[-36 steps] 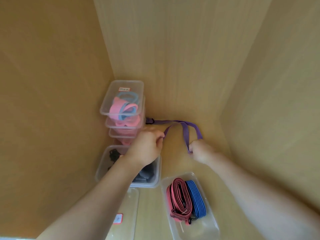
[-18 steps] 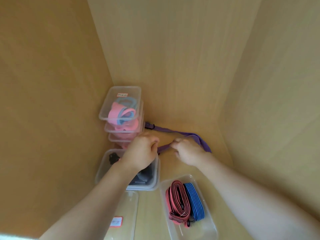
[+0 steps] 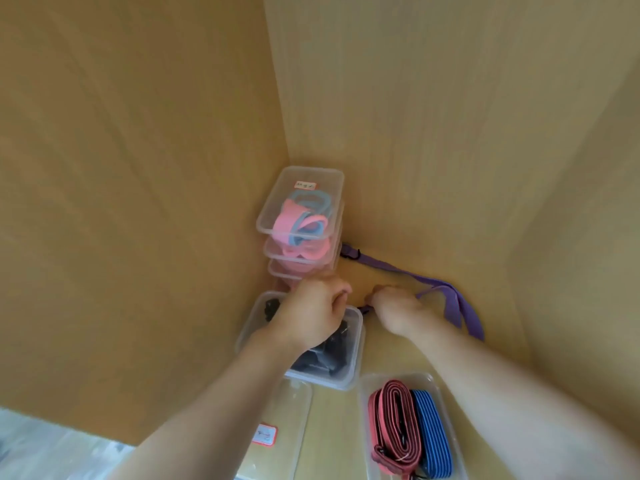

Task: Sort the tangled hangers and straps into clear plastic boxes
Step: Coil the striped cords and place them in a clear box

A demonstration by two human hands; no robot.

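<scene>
labels: we count 2 | label 1: white, red-edged, on the lid of the top stacked box [image 3: 300, 202], writing too small to read | label 2: same kind, on the loose lid [image 3: 277, 427], writing too blurred to read

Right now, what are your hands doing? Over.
Both hands, left and right, shut on purple strap, folding it. Strap not boxed yet. Open box with red and blue straps near; nothing blocking.

**Soft warm light, blurred edges**

The light is even and warm, with only weak shadows in the corner of the pale wooden cabinet walls [image 3: 415, 116]. The whole picture is slightly soft. The wide lens bends the edges, and the bare forearms near the bottom look blurred.
</scene>
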